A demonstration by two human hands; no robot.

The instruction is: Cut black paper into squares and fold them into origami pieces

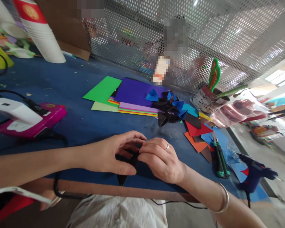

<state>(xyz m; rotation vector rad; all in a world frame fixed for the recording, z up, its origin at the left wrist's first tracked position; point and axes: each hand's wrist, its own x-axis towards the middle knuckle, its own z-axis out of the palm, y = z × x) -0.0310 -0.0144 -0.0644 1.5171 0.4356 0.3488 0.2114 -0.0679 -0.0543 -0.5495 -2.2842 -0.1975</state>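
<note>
Near the front edge of the table, a piece of black folded paper (121, 180) sits between my two hands, largely hidden by the fingers. My left hand (111, 155) curves around it, with the thumb along the near side and the fingers behind. The fingers of my right hand (162, 160) are pressed together at the paper's right side, close to the left fingertips. Just beyond lie several black and blue folded paper pieces (167, 117), partly on a stack of coloured paper with a purple sheet (133, 91) on top. A green sheet (104, 89) pokes out at its left.
On the right are a green-and-black utility knife (219, 158), a blue hot glue gun (254, 172), red paper (198, 128) and a decorated pot (207, 99). A magenta power strip (52, 117) and stacked paper cups (44, 38) stand left. A perforated metal screen (133, 38) borders the back.
</note>
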